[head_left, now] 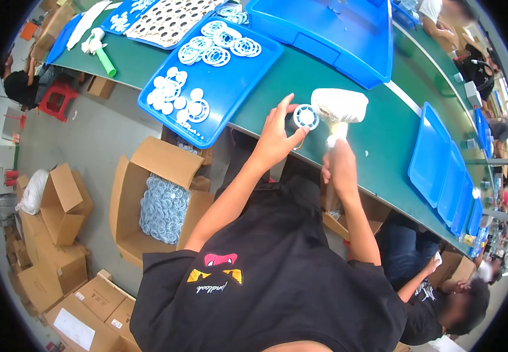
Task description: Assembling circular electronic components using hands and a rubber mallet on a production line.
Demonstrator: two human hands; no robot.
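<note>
My left hand (275,134) grips a small round part (305,118) between thumb and fingers at the near edge of the green table. The part has a white spoked face and a darker side. My right hand (341,164) is closed round the handle of a mallet (339,105), whose thick head is wrapped in white. The mallet head is just right of the round part; I cannot tell whether they touch. Left of my hands lies a blue tray (243,79) with white spoked rings (216,56) and small white discs (159,97).
A large blue bin (324,50) stands beyond my hands, and blue trays (436,158) lie to the right. Another white-headed mallet with a green handle (106,62) lies at far left. Below is a carton of pale rings (165,208). A person (436,299) sits at lower right.
</note>
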